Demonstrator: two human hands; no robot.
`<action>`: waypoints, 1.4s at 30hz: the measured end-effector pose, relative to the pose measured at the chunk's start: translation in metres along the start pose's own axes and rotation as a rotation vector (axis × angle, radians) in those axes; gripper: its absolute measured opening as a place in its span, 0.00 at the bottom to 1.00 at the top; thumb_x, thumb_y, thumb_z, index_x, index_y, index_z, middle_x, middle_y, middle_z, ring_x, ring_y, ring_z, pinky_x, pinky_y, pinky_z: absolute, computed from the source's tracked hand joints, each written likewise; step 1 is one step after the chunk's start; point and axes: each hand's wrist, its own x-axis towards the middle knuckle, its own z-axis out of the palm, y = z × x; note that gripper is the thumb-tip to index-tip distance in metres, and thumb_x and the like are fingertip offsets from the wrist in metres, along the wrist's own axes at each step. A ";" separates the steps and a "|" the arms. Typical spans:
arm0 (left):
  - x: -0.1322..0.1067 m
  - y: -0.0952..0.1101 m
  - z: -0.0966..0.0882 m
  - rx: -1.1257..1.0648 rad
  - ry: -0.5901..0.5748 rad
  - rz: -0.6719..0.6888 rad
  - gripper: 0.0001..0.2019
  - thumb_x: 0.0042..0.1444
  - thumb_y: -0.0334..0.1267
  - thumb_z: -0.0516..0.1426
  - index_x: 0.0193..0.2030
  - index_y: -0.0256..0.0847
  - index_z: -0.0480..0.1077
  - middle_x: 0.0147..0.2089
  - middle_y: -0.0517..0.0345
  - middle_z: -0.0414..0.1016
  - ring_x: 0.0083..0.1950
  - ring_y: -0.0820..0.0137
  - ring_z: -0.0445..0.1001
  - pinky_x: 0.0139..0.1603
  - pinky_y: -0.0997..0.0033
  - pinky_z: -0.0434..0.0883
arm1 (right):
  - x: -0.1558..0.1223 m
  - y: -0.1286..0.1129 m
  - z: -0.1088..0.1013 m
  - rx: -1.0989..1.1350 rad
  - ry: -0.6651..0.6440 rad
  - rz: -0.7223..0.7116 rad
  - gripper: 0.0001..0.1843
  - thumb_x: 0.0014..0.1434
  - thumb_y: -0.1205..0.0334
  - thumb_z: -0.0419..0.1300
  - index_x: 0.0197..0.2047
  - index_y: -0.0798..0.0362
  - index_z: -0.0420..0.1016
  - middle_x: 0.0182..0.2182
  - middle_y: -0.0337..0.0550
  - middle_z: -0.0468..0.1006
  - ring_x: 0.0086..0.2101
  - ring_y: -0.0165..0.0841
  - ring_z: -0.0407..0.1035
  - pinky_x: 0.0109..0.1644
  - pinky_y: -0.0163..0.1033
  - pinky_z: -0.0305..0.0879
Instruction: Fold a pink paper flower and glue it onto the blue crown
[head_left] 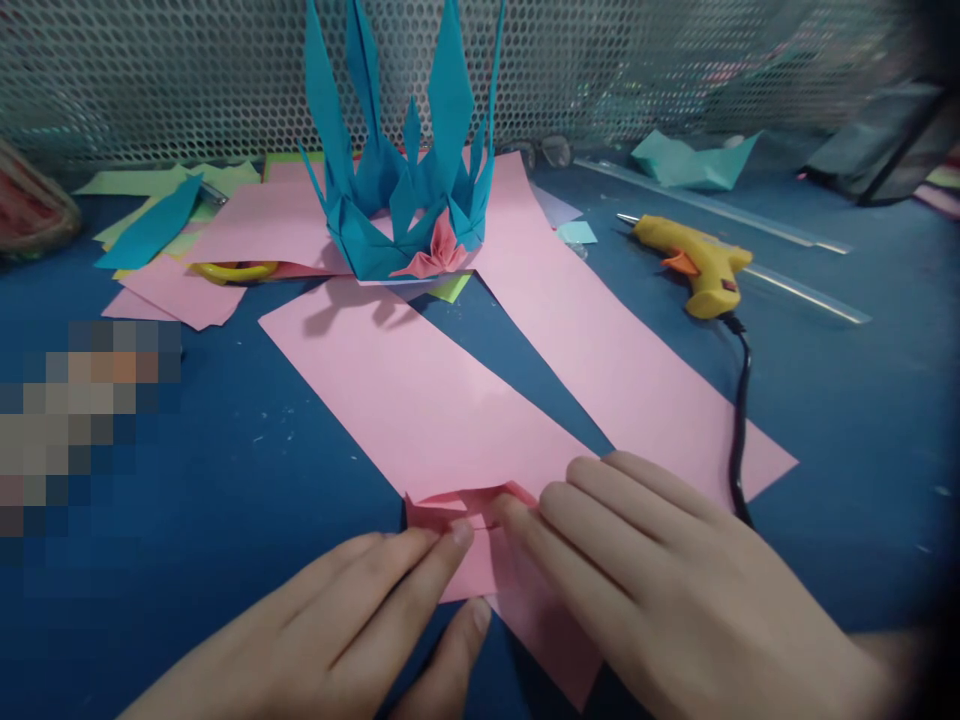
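Observation:
A small folded piece of pink paper (471, 572) lies in front of me, on top of a long pink paper strip (420, 400). Its upper layer stands up a little along the top edge, leaving an opening. My left hand (330, 620) has its fingertips on the left part of the folded paper, with the thumb at its lower edge. From the right, my right hand (667, 570) presses its fingers onto the paper, the index fingertip at the raised fold. The right thumb is hidden. Beyond the hands stands a blue paper crown (382, 245) with a pink paper flower (441, 250) on its front.
A yellow glue gun (690, 260) lies right, its black cord (741, 420) crossing another pink strip (600, 330). Clear glue sticks (712, 205) and a pale teal folded paper (694, 165) lie behind it. Paper scraps (180, 290) pile up at left. A perforated metal panel (210, 80) closes the back.

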 end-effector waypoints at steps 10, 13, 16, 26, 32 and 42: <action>0.000 -0.003 -0.001 0.039 0.005 0.042 0.14 0.67 0.34 0.50 0.48 0.54 0.76 0.53 0.62 0.76 0.55 0.71 0.71 0.57 0.70 0.65 | -0.001 0.000 -0.001 0.014 0.000 -0.007 0.25 0.64 0.78 0.44 0.25 0.54 0.76 0.22 0.43 0.74 0.25 0.37 0.63 0.31 0.45 0.54; -0.001 -0.003 0.000 0.020 0.019 0.042 0.17 0.69 0.33 0.48 0.48 0.53 0.76 0.52 0.62 0.77 0.56 0.71 0.71 0.60 0.70 0.63 | -0.001 -0.001 0.000 0.032 0.013 0.003 0.26 0.66 0.77 0.43 0.24 0.54 0.76 0.22 0.43 0.74 0.25 0.37 0.63 0.31 0.45 0.53; 0.000 -0.002 -0.001 0.011 0.002 0.046 0.18 0.70 0.33 0.45 0.50 0.51 0.76 0.53 0.61 0.77 0.58 0.70 0.70 0.62 0.69 0.61 | -0.002 -0.003 0.001 0.035 0.030 0.006 0.26 0.65 0.78 0.43 0.24 0.54 0.76 0.22 0.43 0.74 0.25 0.37 0.62 0.32 0.45 0.53; 0.011 -0.004 -0.003 0.008 -0.092 0.050 0.18 0.68 0.33 0.45 0.54 0.42 0.73 0.53 0.64 0.80 0.54 0.71 0.70 0.55 0.71 0.64 | -0.004 -0.002 0.004 0.041 0.052 0.030 0.28 0.65 0.78 0.42 0.21 0.53 0.74 0.22 0.42 0.74 0.25 0.36 0.62 0.32 0.45 0.54; 0.001 -0.006 -0.001 0.015 -0.112 0.062 0.17 0.70 0.37 0.45 0.57 0.44 0.71 0.57 0.65 0.78 0.58 0.72 0.69 0.58 0.70 0.62 | -0.004 -0.005 0.004 0.022 0.064 0.042 0.28 0.65 0.79 0.43 0.22 0.53 0.74 0.22 0.41 0.75 0.24 0.36 0.62 0.31 0.44 0.55; -0.001 -0.006 -0.003 0.009 -0.121 0.079 0.16 0.69 0.36 0.46 0.57 0.42 0.70 0.55 0.65 0.80 0.58 0.72 0.69 0.73 0.69 0.48 | -0.001 -0.003 0.002 0.029 0.060 0.039 0.30 0.68 0.77 0.41 0.23 0.54 0.77 0.22 0.41 0.75 0.26 0.36 0.64 0.33 0.44 0.56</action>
